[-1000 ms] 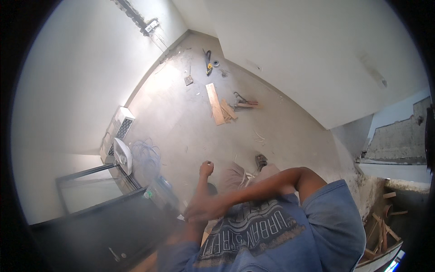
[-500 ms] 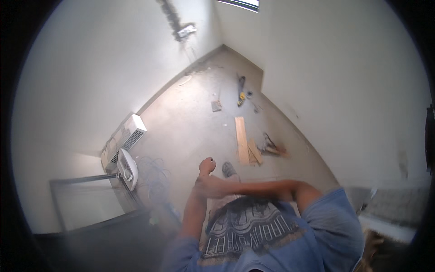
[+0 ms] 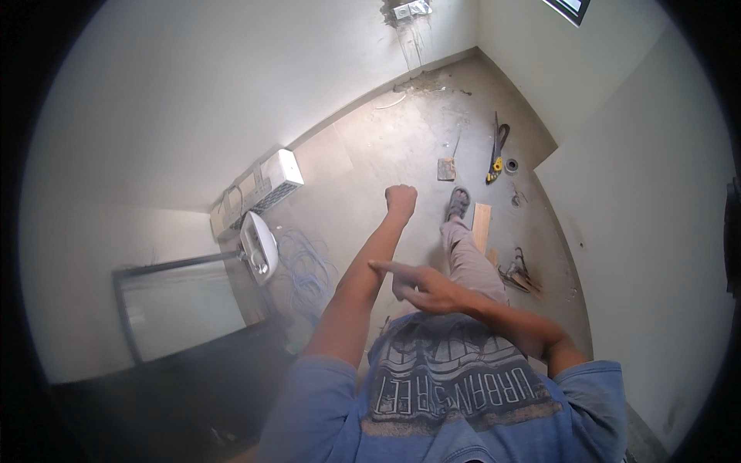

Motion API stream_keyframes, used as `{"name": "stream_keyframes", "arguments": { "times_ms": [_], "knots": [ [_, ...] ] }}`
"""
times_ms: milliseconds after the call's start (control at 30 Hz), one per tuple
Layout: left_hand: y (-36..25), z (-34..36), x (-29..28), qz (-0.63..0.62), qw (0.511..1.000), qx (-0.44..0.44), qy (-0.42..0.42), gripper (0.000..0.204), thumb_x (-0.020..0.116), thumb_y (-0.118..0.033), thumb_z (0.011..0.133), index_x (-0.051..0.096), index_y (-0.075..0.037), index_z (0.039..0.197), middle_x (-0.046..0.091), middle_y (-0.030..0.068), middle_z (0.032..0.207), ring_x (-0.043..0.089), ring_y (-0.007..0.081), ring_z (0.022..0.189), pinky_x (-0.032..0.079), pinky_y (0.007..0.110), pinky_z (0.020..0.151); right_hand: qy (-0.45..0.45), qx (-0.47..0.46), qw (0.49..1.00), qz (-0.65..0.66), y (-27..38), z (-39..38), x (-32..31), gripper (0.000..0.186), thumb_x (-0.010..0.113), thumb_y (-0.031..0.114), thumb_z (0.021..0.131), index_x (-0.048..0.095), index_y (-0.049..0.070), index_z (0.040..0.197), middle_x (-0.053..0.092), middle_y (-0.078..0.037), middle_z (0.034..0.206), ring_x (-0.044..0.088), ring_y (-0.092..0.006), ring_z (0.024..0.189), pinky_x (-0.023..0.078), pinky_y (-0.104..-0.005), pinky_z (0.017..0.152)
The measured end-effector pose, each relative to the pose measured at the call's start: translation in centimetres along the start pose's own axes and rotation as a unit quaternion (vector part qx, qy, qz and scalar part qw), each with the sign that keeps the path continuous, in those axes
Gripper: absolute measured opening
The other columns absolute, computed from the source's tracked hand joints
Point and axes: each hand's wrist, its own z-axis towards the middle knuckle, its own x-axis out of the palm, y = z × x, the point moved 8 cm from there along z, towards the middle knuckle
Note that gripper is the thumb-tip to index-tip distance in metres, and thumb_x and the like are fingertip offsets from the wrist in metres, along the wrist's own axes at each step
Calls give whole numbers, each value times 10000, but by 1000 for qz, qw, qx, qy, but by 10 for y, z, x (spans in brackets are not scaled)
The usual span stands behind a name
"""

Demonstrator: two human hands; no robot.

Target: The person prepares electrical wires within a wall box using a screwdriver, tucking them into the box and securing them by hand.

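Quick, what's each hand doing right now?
Left hand: closed in a fist; its inside is hidden.
Right hand: partly open, index finger extended over the left forearm, no object visible in it.

You're in a room that looks like a building site: at top centre, broken plaster (image 3: 390, 14) surrounds a wall box (image 3: 412, 9), with debris (image 3: 432, 80) below; loose cable (image 3: 302, 262) sprawls left of centre, a board (image 3: 482, 224) lies right of centre.

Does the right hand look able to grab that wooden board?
Probably not without stooping: the right hand looks empty, but the wooden board lies on the floor, well below it.
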Motion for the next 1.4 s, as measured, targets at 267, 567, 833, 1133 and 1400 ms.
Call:
{"name": "stream_keyframes", "arguments": {
  "times_ms": [267,567,833,1133,1400],
  "knots": [
    [-9,225,-72,9,993,108,-45,128,626,-113,751,615,-119,879,633,81,857,639,246,796,496,374,632,-118,47,988,90,-53,130,-232,581,449,72,847,350,86,1420,485,-53,682,507,-135,670,438,-292,688],
    [-29,381,-91,-25,984,176,-31,132,609,-112,760,599,-101,891,631,90,861,629,256,820,474,393,639,-52,58,931,356,-16,196,-341,530,450,70,900,308,49,1411,494,-7,767,489,-87,708,424,-244,687],
    [-82,433,-151,-101,932,324,-129,170,624,-128,722,600,-101,889,612,81,844,602,249,831,441,390,664,-231,133,839,475,-71,246,-418,541,473,97,894,270,68,1394,507,-11,713,481,-81,632,421,-234,590],
    [-103,426,-241,-195,843,462,-193,172,616,-109,716,620,-81,886,607,63,823,577,224,836,415,363,682,-101,17,840,532,6,311,-410,668,469,60,910,108,103,1470,505,-21,732,528,-98,672,461,-222,621],
    [-95,429,-248,-205,815,503,-200,167,602,-107,725,637,-61,882,614,71,839,574,223,854,412,360,699,-208,74,825,520,-9,313,-441,703,481,99,917,63,99,1482,540,-23,721,541,-86,641,441,-199,584]
  ]
}}
